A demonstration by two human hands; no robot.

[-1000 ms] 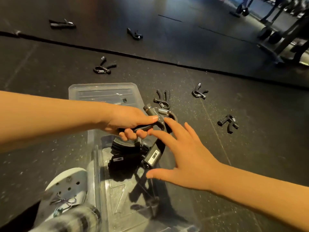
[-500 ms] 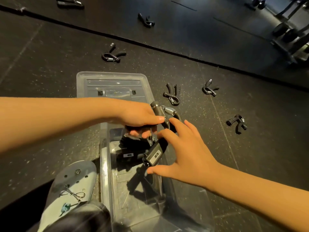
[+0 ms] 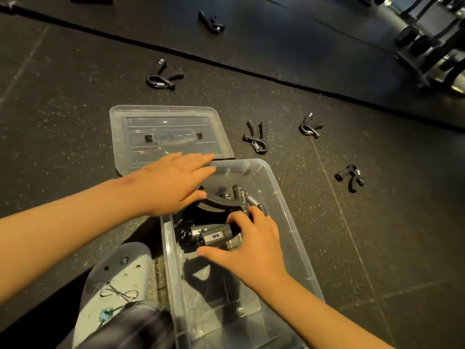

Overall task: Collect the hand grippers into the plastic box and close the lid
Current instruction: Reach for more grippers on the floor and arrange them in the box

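Since half a second ago we have let the grippers down into the plastic box (image 3: pixel 281 195), and our left hand (image 3: pixel 173 183) has slid off them toward the far left corner of the rim. It now lies flat and released, fingers stretched over that corner, the thumb just touching a curved black handle. Our right hand (image 3: pixel 251 244) reaches down inside the box, fingertips curled on the top hand gripper (image 3: pixel 217 235); we cannot tell whether it grasps it or only presses it down. That gripper lies with its long axis roughly left to right across the box, on a small heap at the far end.

What the next move turns on, we judge, is the loose ones: the nearest hand gripper (image 3: pixel 256 137) lies on the floor just beyond the box's far right corner, with two more (image 3: pixel 309 127) (image 3: pixel 351 177) farther out to the right. All sit on the right hand's side, so that hand is nearer. Another (image 3: pixel 163 78) lies beyond the lid (image 3: pixel 125 137), which rests flat on the floor, touching the box's far edge.

We are on dark speckled rubber flooring (image 3: pixel 63 109); weight racks (image 3: pixel 427 46) stand at upper right.
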